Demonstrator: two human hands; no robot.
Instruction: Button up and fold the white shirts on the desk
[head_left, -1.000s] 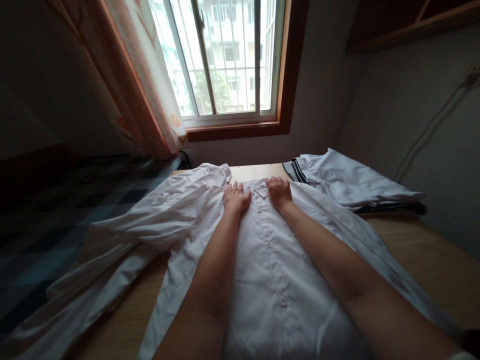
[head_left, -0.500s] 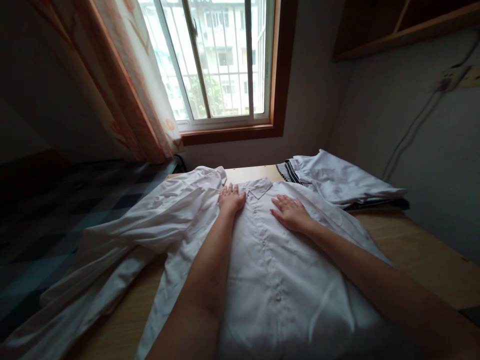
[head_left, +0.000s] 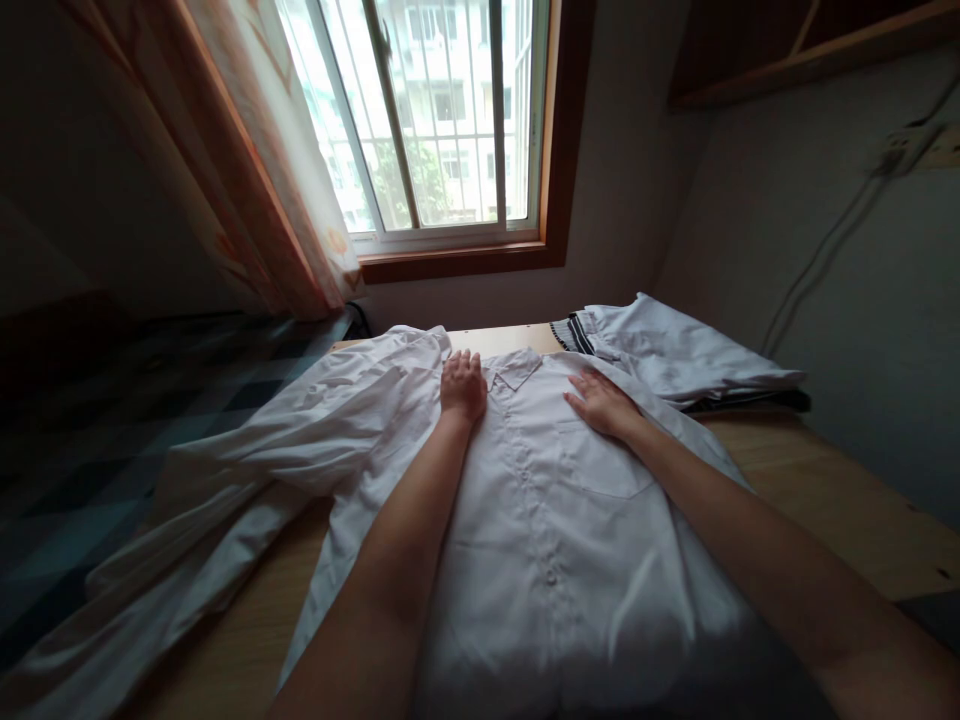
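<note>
A white button-up shirt (head_left: pixel 510 540) lies front side up on a wooden table, its collar pointing toward the window and its chest pocket showing on the right. My left hand (head_left: pixel 463 388) rests on the shirt just left of the collar (head_left: pixel 517 368), fingers close together and slightly bent, gripping nothing that I can see. On the right of the chest, above the pocket, my right hand (head_left: pixel 601 402) lies flat with its fingers stretched out. One long sleeve (head_left: pixel 300 440) spreads out in wrinkles to the left.
Folded white clothing with black-and-white striped trim (head_left: pixel 667 350) lies at the table's far right. The wooden table (head_left: pixel 810 490) ends near a wall with a hanging cord (head_left: pixel 817 240). To the left is a dark checked bed cover (head_left: pixel 97 440). A window (head_left: pixel 450 130) and curtain (head_left: pixel 277 200) stand behind.
My right hand has slid to the right and slightly away from me over the chest, uncovering the pocket. My left hand stays beside the collar, its fingers now more drawn together.
</note>
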